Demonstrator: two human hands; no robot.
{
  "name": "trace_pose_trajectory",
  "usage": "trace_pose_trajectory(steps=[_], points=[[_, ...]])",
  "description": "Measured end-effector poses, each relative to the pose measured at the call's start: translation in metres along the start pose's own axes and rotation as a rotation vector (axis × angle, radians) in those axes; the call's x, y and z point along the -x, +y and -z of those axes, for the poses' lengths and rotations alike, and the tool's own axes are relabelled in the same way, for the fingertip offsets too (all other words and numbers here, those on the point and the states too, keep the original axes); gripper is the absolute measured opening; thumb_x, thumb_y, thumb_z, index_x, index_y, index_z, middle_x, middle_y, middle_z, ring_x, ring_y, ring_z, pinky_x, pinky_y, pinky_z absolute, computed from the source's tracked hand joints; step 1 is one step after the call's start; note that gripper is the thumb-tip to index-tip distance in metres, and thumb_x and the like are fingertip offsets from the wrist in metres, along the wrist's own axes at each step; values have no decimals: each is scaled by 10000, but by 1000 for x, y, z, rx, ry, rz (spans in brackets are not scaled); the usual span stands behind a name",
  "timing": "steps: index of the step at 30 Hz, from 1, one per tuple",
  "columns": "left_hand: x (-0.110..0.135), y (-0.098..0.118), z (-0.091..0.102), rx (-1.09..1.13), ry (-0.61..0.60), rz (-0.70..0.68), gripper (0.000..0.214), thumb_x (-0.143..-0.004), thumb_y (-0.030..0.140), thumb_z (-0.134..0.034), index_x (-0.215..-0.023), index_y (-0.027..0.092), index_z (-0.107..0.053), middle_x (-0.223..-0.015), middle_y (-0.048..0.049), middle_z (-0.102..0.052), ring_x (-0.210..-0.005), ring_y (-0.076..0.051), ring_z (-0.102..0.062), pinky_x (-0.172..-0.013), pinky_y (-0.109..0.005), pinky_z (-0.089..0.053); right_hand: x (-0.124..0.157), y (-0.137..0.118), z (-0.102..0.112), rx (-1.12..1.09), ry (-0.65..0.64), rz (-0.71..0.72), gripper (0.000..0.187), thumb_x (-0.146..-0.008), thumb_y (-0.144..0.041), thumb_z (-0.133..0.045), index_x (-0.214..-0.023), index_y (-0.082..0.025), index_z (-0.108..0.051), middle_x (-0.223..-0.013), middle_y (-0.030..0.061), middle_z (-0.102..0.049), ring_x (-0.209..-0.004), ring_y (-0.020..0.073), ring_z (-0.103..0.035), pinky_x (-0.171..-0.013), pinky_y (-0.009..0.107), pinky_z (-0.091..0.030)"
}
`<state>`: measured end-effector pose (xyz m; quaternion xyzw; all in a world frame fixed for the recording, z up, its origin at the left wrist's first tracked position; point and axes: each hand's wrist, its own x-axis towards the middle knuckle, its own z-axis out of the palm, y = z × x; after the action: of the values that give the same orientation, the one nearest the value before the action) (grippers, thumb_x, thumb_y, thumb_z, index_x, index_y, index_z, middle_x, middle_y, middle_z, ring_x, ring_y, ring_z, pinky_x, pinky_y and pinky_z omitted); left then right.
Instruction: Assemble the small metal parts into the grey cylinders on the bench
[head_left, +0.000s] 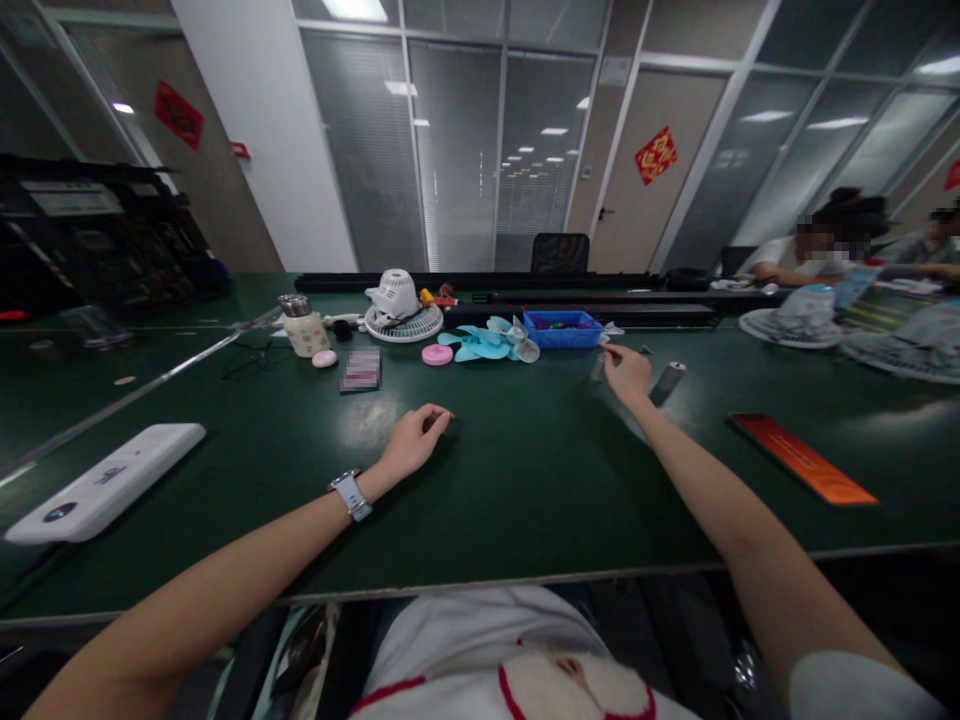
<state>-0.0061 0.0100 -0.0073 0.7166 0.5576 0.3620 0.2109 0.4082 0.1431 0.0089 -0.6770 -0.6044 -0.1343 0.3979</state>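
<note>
The right hand reaches far over the tabletop, arm almost straight, because the two metallic cylinders lie well away from the near edge. Its fingers are bent and brought toward each other beside the paler cylinder; I can't tell from here whether they grip it or only touch it. The left hand lies lower and nearer the body, loosely curled with nothing visible in it, its wrist in a pale-strapped watch, probably just resting.

The small parts sit in a row along the far side, which seems to leave working room in front of the person: a white fan, a pink disc, light-blue fan blades, and a blue tray whose walls presumably keep its small dark contents from scattering. A phone with an orange screen lies off to the right, seemingly out of the arm's way.

As for the cylinders, the darker cylinder stands tilted in my view just right of the hand, grey and smooth, with a lighter end. The paler one is partly hidden by the fingers and blurred.
</note>
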Motion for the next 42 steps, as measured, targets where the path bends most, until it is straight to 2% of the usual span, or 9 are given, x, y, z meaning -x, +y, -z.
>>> trace_pose_trajectory(steps=[5,11,15,20,24,33,42], points=[[1,1,1,-12,-6,-1,400,-909,499,-454,-1009,199,-699,-857,-51,-711,-816,-220,-643,-730,-326,-472,3,5,-4,89,-14,-2,423,-904,-327,-446,-1180,-186,-733,-1024,156,-744,-892,295,-665,-801,406,-489],[1,1,1,7,-18,-21,398,-914,498,-452,-1011,195,-691,-832,-45,-707,-797,-213,-645,-727,-321,-468,9,10,-8,149,-50,208,469,-886,-327,-480,-1268,-111,-648,-1209,172,-682,-1050,305,-618,-908,418,-461],[1,-1,0,-5,-23,-19,403,-919,503,-446,-1018,200,-692,-840,-47,-707,-805,-216,-643,-737,-328,-465,12,12,-12,180,-91,143,534,-892,-345,-494,-1367,-105,-540,-1256,206,-637,-1054,315,-623,-880,426,-473],[1,1,1,-14,-29,-6,401,-919,500,-443,-1015,203,-694,-865,-55,-710,-829,-225,-639,-745,-336,-461,14,13,-13,186,-156,49,500,-926,-403,-489,-1342,-126,-507,-1108,199,-687,-954,320,-662,-802,406,-488],[2,2,2,-13,-40,2,405,-920,498,-439,-1018,197,-692,-875,-60,-708,-836,-227,-634,-738,-336,-461,16,11,-10,196,-181,21,491,-940,-429,-472,-1336,-139,-487,-1103,198,-691,-942,333,-669,-768,402,-491],[1,1,1,-11,-43,5,411,-915,503,-441,-1022,199,-697,-883,-54,-705,-844,-227,-632,-751,-341,-458,17,6,-11,138,-204,-20,466,-949,-365,-441,-1332,-100,-449,-1136,235,-668,-967,349,-665,-800,425,-495],[2,1,2,-34,-38,-6,402,-919,488,-446,-1027,196,-699,-924,-57,-715,-879,-228,-631,-777,-342,-462,15,12,-16,88,-206,-51,484,-919,-328,-484,-1339,-96,-423,-1139,223,-655,-963,333,-665,-847,429,-499]])
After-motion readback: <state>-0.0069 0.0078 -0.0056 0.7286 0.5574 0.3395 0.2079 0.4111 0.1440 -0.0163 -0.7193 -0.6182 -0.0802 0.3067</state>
